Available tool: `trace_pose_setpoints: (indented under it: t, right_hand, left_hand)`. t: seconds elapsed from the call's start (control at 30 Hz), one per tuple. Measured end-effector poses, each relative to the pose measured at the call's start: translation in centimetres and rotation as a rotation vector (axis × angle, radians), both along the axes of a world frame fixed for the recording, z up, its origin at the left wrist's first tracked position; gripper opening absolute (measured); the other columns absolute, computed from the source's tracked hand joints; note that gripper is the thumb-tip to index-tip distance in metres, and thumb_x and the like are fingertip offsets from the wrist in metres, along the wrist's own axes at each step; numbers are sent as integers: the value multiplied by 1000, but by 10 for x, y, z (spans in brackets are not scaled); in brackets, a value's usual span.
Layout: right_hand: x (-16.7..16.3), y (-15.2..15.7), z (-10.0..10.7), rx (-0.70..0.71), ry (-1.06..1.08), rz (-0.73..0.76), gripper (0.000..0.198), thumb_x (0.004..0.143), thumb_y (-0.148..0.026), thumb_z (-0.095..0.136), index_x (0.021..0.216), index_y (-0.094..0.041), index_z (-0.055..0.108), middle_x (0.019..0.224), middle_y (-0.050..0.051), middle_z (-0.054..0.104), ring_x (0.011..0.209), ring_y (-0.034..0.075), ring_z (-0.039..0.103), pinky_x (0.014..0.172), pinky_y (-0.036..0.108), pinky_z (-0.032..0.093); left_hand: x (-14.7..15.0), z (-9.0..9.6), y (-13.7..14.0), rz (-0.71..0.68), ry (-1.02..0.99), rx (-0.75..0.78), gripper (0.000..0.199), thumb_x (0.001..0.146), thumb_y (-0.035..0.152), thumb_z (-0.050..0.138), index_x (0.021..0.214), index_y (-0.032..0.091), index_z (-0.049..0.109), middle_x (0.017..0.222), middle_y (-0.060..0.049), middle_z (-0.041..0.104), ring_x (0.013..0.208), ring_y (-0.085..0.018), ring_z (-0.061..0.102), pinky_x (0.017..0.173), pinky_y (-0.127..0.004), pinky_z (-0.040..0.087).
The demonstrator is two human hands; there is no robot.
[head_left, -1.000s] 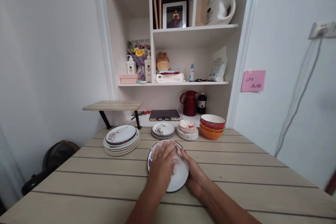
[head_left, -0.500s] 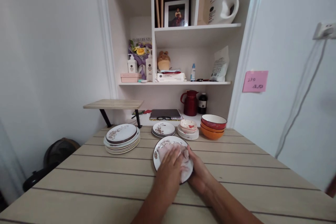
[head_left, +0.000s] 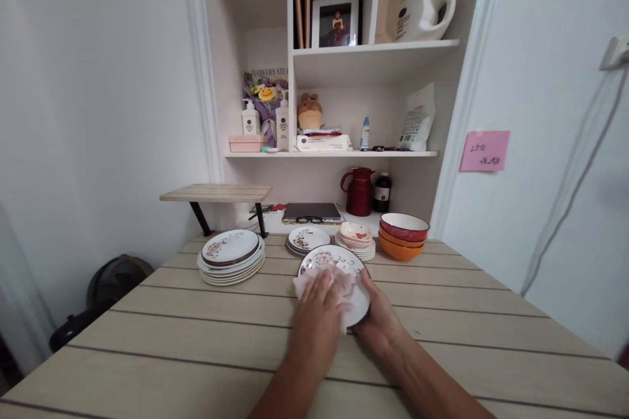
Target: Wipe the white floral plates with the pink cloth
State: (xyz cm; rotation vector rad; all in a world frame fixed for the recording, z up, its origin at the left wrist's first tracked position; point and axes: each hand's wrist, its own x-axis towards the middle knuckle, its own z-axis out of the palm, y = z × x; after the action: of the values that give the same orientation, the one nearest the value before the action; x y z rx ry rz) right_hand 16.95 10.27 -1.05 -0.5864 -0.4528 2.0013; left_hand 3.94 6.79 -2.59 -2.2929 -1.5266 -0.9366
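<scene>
A white plate (head_left: pixel 362 302) with a dark rim and a brown floral print is held tilted above the table's middle. My right hand (head_left: pixel 382 318) grips its right edge, thumb on the upper face and the other fingers mostly hidden beneath. Against the plate's face, my left hand (head_left: pixel 319 308) presses a pale pink cloth (head_left: pixel 305 280), its fingers spread over the fabric. Part of the cloth hangs past the plate's left rim. Just behind stand a small stack of similar plates (head_left: pixel 308 238) and small pink-and-white dishes (head_left: pixel 356 233) on white saucers.
A taller plate stack (head_left: pixel 230 255) sits left, before a small raised wooden shelf (head_left: pixel 216 193). Stacked bowls (head_left: pixel 403 236) stand at the back right. Behind are a closed laptop (head_left: pixel 312 212), a red jug (head_left: pixel 359 193) and a dark bottle (head_left: pixel 382 193).
The plate, held by my right hand, has shifted slightly up and right in view. My left hand has slid the cloth toward the plate's left side, uncovering more of the print.
</scene>
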Motion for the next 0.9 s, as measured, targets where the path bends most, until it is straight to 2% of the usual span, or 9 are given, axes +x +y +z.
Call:
trace_pose_setpoints:
  t: [0.1,0.17,0.27,0.37,0.53,0.6,0.7,0.8,0.9]
  right_hand:
    - [5,0,1,-18,12,89,49,81,-56,56,95,-11,68,87,12,74,86,25,69,86,39,50]
    - [0,-4,0,-16,13,122,46,80,-56,59,89,-12,68,84,12,74,84,25,69,87,38,50]
    - [-13,-12,-1,39,21,91,41,82,-51,60,99,-15,68,94,10,74,92,23,68,92,37,48]
    - [-24,-17,-3,76,-24,81,49,82,-51,59,116,-17,63,108,9,72,103,24,65,97,38,45]
    - [-21,-17,1,54,5,55,54,84,-51,56,124,-15,58,118,11,68,112,25,61,101,39,42]
    - [-16,-14,3,46,52,43,52,85,-51,54,121,-13,60,117,11,68,111,24,61,101,38,42]
    - [-7,-9,6,43,107,52,48,85,-51,54,111,-12,65,111,12,70,108,25,63,100,38,43]
    - [-2,-7,10,35,125,53,46,85,-51,54,107,-13,67,105,12,72,104,26,65,98,40,44]
    - [2,-5,15,45,132,6,48,86,-52,52,111,-13,65,106,12,72,105,26,64,99,41,43]
  left_hand:
    - [12,-1,-7,-180,23,-12,41,90,22,49,131,22,49,146,-5,42,134,-20,38,111,-42,38]
    - [12,2,-9,-241,18,-17,40,91,22,47,131,22,49,146,-3,42,135,-19,38,113,-41,36]
    - [2,12,-7,-196,-26,-1,37,91,14,40,125,22,55,144,-4,45,135,-18,37,115,-43,31]
    - [-12,20,-1,-35,-82,44,37,91,12,38,121,22,58,139,-5,51,133,-20,40,113,-50,31]
    - [-12,12,0,166,-101,84,38,91,21,45,127,24,54,142,-7,48,134,-25,39,110,-54,32]
    - [-3,4,-3,165,-81,79,43,89,20,46,132,22,49,144,-9,44,135,-27,36,110,-53,33]
    - [11,-2,-9,62,-72,66,53,88,22,47,140,22,38,149,-9,37,138,-27,31,110,-50,34]
    - [13,4,-16,-33,-105,87,69,84,21,55,146,23,26,156,-9,20,142,-27,21,111,-48,33]
    - [5,16,-19,-38,-138,183,69,82,17,56,145,26,29,156,-8,13,143,-29,17,112,-50,31]
